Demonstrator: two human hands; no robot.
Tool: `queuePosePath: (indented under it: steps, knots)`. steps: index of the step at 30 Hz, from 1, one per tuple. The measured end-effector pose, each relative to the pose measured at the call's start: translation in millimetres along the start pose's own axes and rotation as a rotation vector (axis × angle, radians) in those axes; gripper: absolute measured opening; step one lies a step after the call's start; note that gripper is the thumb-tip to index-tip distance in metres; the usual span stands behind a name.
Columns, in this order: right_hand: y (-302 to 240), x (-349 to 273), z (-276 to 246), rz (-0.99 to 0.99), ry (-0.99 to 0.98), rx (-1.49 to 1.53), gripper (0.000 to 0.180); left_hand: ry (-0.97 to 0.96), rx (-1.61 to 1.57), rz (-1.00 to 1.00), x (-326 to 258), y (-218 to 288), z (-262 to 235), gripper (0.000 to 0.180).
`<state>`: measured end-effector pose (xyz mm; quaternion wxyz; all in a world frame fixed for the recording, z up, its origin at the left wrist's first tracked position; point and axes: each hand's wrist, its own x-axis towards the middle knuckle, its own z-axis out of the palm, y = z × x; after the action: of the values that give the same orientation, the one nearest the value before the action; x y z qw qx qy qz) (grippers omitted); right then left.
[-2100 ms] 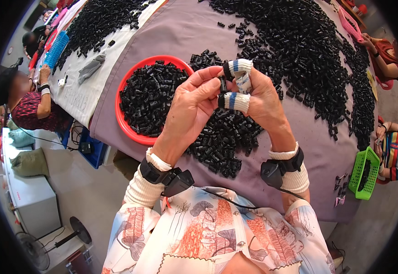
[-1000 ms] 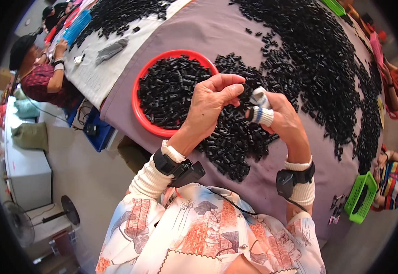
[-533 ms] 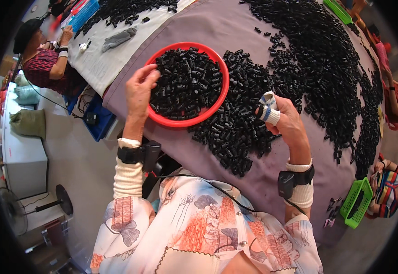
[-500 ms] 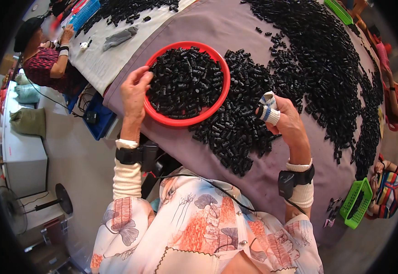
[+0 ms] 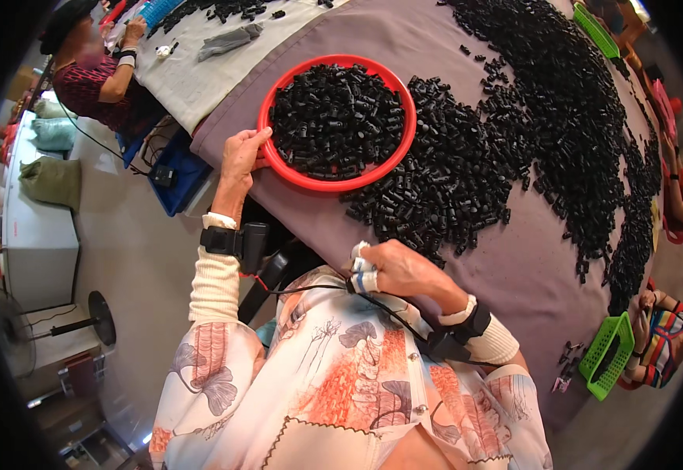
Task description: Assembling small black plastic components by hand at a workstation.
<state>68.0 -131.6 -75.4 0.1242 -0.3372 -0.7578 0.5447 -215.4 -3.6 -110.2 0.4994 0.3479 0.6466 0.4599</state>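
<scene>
Head view: the left hand [image 5: 241,157] clasps the near rim of a red basin [image 5: 322,182] heaped with small black parts, at the table's [image 5: 513,266] edge. It looks heavy and stiff, best taken by the rim. The right hand [image 5: 400,270], fingers taped and curled, rests against the body; its contents cannot be seen.

Basin [image 5: 279,160] on table [image 5: 513,266], left of parts pile [image 5: 513,141].

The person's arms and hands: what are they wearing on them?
Both arms have cream ribbed sleeves under a floral shirt. Each wrist carries a black strapped device above a white band, with thin cables leading off. The right hand has white tape with blue stripes on its fingertips; the left hand is bare.
</scene>
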Motion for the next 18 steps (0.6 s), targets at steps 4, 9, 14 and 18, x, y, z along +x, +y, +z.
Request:
queuePosePath:
  steps: [4,9,14,18]
  knots:
    - [7.0,-3.3,18.6,0.007,-0.065,0.032,0.034,0.023,0.006,0.011,4.8,-2.8,-2.5,0.018]
    - [-3.7,-9.7,18.2,0.08,-0.093,-0.016,0.035,-0.029,-0.097,0.065,21.7,-14.7,-9.7,0.012]
    - [-8.7,-16.8,22.5,0.157,-0.066,-0.127,0.027,0.025,-0.213,-0.001,16.9,-5.6,6.4,0.011]
    - [4.2,-18.8,30.0,0.116,-0.047,-0.13,0.025,-0.062,-0.206,0.02,22.6,0.3,10.8,0.026]
